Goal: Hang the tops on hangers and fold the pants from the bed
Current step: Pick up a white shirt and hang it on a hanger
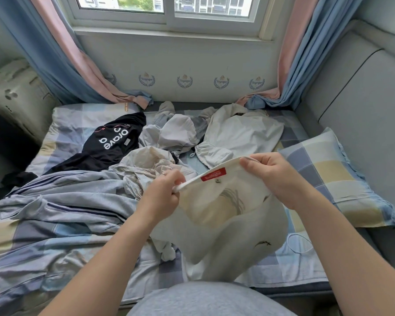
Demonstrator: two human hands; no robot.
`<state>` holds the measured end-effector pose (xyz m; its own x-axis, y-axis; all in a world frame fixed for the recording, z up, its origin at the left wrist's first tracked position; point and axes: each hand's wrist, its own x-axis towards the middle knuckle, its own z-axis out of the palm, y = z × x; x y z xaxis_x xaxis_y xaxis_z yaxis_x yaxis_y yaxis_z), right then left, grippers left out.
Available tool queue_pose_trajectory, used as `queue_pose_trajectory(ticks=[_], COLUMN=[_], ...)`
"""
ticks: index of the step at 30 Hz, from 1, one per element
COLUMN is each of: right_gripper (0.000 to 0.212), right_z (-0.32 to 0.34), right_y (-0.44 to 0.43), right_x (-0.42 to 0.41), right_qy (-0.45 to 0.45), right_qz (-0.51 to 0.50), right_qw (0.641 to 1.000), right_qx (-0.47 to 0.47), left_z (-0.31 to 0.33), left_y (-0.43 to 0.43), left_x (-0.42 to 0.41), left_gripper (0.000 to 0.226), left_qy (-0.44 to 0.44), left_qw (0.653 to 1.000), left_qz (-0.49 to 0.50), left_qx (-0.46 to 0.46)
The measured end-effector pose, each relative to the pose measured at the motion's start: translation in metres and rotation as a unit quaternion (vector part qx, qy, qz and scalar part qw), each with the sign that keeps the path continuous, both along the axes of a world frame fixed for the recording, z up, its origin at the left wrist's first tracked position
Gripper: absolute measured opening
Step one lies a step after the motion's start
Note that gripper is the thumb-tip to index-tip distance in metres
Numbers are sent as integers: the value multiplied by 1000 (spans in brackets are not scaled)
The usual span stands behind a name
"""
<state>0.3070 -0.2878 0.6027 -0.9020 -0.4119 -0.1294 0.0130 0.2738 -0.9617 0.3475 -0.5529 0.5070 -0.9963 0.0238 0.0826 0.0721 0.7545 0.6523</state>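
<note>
Head view: a white top [217,215] is held above the bed [55,236], its neckline pinched at one end by the left hand [162,192] and at the other by the right hand [271,176]. The neckline runs left-right; the body hangs downward.

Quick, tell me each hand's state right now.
Left hand: pinching the collar edge of the white top.
Right hand: gripping the same collar, other side.
</note>
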Motion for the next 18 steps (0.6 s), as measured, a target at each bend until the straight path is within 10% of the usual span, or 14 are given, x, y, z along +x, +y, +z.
queue_pose_trajectory(ticks=[8, 14, 18], right_gripper=[6, 27, 30], right_z=[-15, -42, -82], right_y=[23, 28, 40], right_x=[-3, -15, -28], right_qy=[-9, 55, 117], right_qz=[-40, -54, -119], right_qw=[993, 966, 878], right_qx=[109, 248, 449], left_z=[-17, -21, -18], left_y=[-2, 0, 4], left_x=[3, 4, 5], left_gripper=[28, 26, 20], left_qy=[-157, -133, -36], left_qw=[986, 985, 992], left_qz=[58, 95, 122], left_qx=[-27, -53, 24])
